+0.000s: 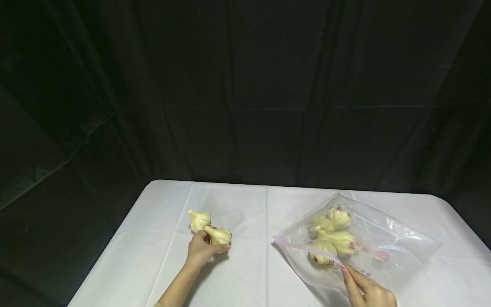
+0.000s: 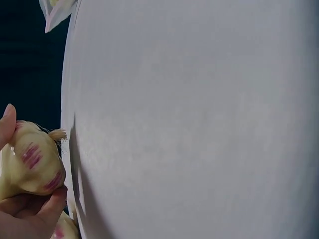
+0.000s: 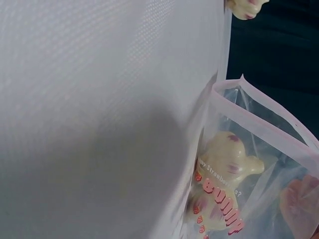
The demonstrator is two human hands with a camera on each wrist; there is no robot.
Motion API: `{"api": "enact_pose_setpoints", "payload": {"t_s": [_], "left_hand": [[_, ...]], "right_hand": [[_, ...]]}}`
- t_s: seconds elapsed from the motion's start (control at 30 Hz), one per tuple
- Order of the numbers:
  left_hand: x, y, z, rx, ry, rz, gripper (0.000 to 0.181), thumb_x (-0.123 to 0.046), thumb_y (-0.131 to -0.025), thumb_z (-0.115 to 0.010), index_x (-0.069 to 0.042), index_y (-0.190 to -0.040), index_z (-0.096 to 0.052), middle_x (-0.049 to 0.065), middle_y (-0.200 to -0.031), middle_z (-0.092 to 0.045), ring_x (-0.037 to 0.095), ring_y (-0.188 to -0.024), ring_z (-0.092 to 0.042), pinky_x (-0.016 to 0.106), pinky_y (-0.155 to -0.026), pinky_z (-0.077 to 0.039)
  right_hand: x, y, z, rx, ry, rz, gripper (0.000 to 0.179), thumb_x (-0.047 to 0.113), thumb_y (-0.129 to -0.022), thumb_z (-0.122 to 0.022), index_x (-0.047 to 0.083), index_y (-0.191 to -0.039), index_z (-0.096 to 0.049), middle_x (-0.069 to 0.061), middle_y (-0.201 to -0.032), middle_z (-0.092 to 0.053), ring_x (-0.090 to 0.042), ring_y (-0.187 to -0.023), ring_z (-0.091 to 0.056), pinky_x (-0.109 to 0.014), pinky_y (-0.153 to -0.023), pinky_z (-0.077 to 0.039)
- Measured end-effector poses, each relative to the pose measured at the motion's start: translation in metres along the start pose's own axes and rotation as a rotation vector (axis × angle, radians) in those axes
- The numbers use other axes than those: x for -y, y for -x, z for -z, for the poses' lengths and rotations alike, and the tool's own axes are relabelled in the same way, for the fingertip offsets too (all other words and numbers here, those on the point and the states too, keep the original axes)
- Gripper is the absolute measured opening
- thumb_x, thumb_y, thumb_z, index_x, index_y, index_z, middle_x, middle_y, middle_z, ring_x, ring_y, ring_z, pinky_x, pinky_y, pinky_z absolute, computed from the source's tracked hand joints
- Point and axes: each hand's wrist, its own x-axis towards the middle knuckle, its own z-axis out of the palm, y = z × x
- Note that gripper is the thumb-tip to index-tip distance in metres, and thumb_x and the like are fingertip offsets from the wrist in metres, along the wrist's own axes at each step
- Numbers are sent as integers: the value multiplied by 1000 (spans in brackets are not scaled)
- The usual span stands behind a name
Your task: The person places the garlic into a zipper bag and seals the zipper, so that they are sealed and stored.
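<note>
My left hand (image 1: 202,250) pinches a garlic bulb (image 1: 218,236) between thumb and fingers, on the left side of the table. In the left wrist view the held bulb (image 2: 35,162) shows purple streaks and a root tuft. Just behind it sits another garlic bulb (image 1: 200,221). My right hand (image 1: 366,290) pinches the pink-edged mouth of a clear zip bag (image 1: 406,243), which gapes toward the left. Several garlic bulbs (image 1: 339,242) lie inside the bag. Pink printed lettering (image 3: 224,206) marks the bag in the right wrist view.
A white cloth (image 1: 249,273) with fold creases covers the table. Black curtains (image 1: 245,94) hang behind and at the sides, close to the table's back edge (image 1: 238,184). White cloth lies between the left bulbs and the bag.
</note>
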Motion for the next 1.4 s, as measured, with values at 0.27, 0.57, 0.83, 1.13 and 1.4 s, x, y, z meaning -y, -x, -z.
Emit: {"api": "enact_pose_setpoints", "payload": {"t_s": [0.27,0.57,0.83,1.13,1.4], "left_hand": [[-8,6,-10,66,11,-51,71,-22,-57,-82,6,-114,-51,23,-108,-57,34,-100,-54,40,-87,-44],[-24,16,-25,139,-33,-90,71,-25,-56,-82,3,-115,-53,18,-104,-60,31,-96,-57,43,-84,-45],[-34,23,-41,190,-8,-130,68,-20,-56,-83,4,-113,-54,16,-102,-61,28,-92,-58,39,-82,-47],[-43,30,-62,271,13,-164,67,-17,-57,-82,4,-114,-53,15,-105,-60,28,-94,-58,39,-83,-47],[-52,37,-84,340,3,-191,68,-18,-56,-82,4,-113,-53,14,-108,-60,25,-95,-59,33,-82,-48]], "right_hand": [[-1,0,-1,-27,7,10,14,10,-73,-68,-1,-80,-69,-18,-69,-64,-33,-51,-59,-23,-39,-45],[-1,0,-1,-26,6,22,14,11,-73,-67,-2,-80,-68,-19,-68,-63,-32,-49,-59,-22,-38,-45],[1,0,0,0,-5,-18,14,7,-72,-68,-4,-81,-68,-20,-70,-63,-33,-49,-59,-15,-38,-44],[1,0,-1,-12,-17,5,13,6,-73,-67,-5,-79,-67,-22,-69,-63,-32,-44,-57,-11,-37,-42],[0,0,-2,-28,-17,24,14,7,-73,-67,-5,-79,-67,-21,-68,-62,-32,-46,-58,-15,-37,-44]]}}
